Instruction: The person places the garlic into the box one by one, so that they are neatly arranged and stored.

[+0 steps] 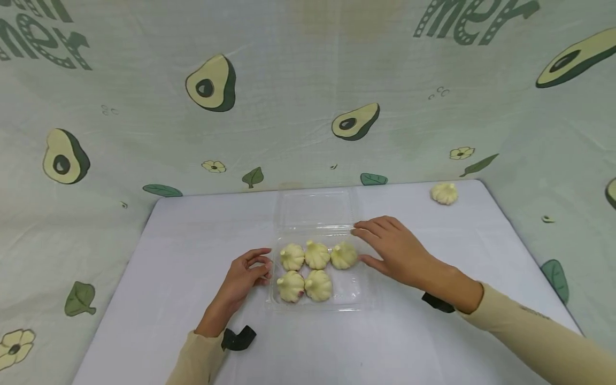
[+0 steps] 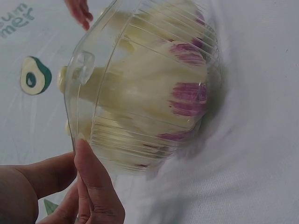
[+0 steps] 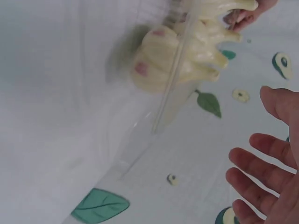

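Note:
A clear plastic clamshell box (image 1: 347,293) lies with its lid (image 1: 315,208) folded back toward the far edge. Several garlic bulbs (image 1: 317,254) sit inside it, three in the far row and two in the near row, with the near right spot bare. My left hand (image 1: 247,274) pinches the box's left rim between thumb and fingers, as the left wrist view shows. Over the box's right side is my right hand (image 1: 401,250), fingers spread and nearly straight, beside the far right bulb. In the right wrist view that hand (image 3: 275,168) holds nothing.
Another garlic bulb (image 1: 444,193) lies near the far right corner of the white table (image 1: 192,230). Behind and at the sides hangs a cloth (image 1: 289,80) printed with avocados and leaves. A black strap piece (image 1: 239,338) shows at the left wrist.

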`<state>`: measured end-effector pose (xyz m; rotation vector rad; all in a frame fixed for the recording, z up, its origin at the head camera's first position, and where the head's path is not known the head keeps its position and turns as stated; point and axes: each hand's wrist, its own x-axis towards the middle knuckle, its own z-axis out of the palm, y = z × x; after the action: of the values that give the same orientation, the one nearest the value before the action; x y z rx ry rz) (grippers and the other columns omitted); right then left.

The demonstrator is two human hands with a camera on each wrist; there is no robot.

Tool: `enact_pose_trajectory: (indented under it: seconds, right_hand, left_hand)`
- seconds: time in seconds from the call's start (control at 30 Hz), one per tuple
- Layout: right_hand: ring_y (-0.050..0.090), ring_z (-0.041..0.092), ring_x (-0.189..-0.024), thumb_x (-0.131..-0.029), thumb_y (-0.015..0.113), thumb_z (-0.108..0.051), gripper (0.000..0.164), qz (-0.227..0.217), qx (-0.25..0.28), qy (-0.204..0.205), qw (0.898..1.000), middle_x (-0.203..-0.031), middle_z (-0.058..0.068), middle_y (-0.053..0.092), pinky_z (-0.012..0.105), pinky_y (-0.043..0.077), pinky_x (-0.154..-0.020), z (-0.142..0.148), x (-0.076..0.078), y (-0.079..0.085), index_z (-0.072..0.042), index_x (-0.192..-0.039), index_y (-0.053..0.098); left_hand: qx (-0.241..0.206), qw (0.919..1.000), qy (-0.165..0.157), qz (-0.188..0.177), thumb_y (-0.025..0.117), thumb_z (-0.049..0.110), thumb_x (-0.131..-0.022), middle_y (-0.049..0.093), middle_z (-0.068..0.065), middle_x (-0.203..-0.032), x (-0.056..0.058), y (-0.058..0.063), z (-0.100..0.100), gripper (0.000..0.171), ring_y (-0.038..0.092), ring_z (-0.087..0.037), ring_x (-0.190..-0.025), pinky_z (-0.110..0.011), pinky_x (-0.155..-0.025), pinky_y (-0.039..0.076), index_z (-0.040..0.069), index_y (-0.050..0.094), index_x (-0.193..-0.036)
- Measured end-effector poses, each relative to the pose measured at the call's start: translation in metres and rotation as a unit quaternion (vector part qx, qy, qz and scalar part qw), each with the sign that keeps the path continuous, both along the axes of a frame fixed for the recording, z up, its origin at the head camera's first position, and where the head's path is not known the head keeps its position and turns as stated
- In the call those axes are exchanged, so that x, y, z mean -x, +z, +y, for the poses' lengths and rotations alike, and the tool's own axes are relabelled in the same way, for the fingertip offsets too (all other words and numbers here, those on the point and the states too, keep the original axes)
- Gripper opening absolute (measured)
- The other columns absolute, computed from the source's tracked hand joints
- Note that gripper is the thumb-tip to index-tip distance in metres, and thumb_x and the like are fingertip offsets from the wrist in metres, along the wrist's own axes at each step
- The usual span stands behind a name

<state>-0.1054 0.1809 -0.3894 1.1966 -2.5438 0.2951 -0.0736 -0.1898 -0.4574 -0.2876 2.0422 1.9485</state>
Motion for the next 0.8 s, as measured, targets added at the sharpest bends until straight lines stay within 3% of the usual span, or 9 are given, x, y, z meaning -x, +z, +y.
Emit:
enact_pose_trajectory:
  seconds: [0.17,0.4,0.8]
  right_hand:
    - [0.061,0.040,-0.122,-0.086,0.088,-0.025,0.058,-0.018,0.024,-0.082,0.996,-0.139,0.018,0.065,0.057,0.046,-0.107,0.032,0.008,-0.005,0.000,-0.134,0.066]
    - [0.057,0.047,-0.124,-0.085,0.087,-0.023,0.061,-0.012,0.037,-0.158,0.987,-0.139,0.024,0.063,0.065,0.044,-0.104,0.075,0.020,-0.012,0.005,-0.134,0.063]
    - [0.051,0.054,-0.129,-0.086,0.087,-0.023,0.071,-0.021,0.032,-0.285,0.958,-0.141,0.034,0.055,0.069,0.038,-0.107,0.133,0.037,-0.024,0.011,-0.139,0.056]
  left_hand:
    - [0.002,1.0000,0.001,0.000,0.065,-0.002,-0.102,0.065,-0.009,-0.109,0.001,-0.002,-0.001,0.045,0.065,-0.015,-0.081,-0.024,-0.069,0.061,-0.003,0.056,-0.146]
    - [0.005,1.0000,0.000,-0.002,0.064,-0.002,-0.103,0.065,-0.008,-0.109,0.001,-0.003,-0.002,0.045,0.065,-0.016,-0.082,-0.025,-0.070,0.061,-0.001,0.056,-0.147]
    - [0.005,1.0000,-0.006,-0.001,0.064,0.000,-0.104,0.064,-0.007,-0.108,0.001,-0.001,-0.001,0.046,0.064,-0.014,-0.082,-0.024,-0.069,0.061,-0.003,0.054,-0.148]
